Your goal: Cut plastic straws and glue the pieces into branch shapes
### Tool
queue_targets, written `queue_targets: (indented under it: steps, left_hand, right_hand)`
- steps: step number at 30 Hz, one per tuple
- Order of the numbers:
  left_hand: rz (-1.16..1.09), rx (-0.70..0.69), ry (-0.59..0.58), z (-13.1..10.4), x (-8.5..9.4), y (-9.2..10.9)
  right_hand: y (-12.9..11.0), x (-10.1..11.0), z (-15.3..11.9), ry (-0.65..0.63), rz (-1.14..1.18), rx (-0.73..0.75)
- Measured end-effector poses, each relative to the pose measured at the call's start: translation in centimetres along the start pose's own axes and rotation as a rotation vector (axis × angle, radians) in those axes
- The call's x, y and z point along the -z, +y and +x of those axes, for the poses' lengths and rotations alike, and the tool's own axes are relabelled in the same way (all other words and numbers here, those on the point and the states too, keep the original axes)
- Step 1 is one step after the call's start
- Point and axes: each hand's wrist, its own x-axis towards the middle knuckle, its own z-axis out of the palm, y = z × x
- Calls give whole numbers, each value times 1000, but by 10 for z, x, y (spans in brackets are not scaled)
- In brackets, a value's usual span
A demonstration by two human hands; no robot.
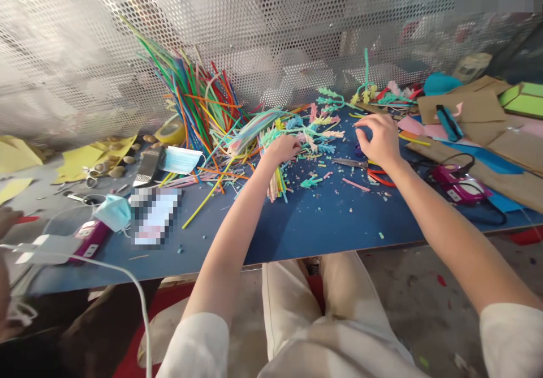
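My left hand (284, 148) is curled down over a pile of thin coloured tubes like drinking straws, fingers closed; whatever is in them is hidden. Beside its fingertips lie feathery cut sprigs (318, 132) in pink, yellow, blue and mint. A bundle of pale tubes (278, 184) sticks out beneath that wrist. Over to the right, my right hand (379, 137) hovers above the table with thumb and forefinger apart, nothing visible between them. Scissors (354, 163) with red handles rest just below it. Small clippings and a loose mint sprig (311, 181) are scattered between the hands.
A tall heap of coloured tubes (190, 101) leans on the perforated metal screen (237, 16). Left are face masks (182, 160), yellow tape (171, 132), a phone (156, 217) and a cabled power strip (91, 236). Right are cardboard (462, 109) and another power strip (460, 184). Someone's hand shows far left.
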Motion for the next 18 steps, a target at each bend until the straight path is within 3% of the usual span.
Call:
queue_targets:
  steps: [5, 9, 15, 18]
  left_hand:
    - [60, 14, -56, 0, -9, 4]
    - [101, 45, -46, -5, 3, 6]
    - [-45, -23, 82, -18, 41, 8]
    - [-143, -129, 219, -35, 43, 22]
  right_hand:
    - [-9, -2, -2, 7, 12, 52]
    - [-11, -6, -4, 4, 55, 91]
    - [-27, -6, -5, -9, 129, 177]
    - [-49, -6, -10, -93, 218, 201]
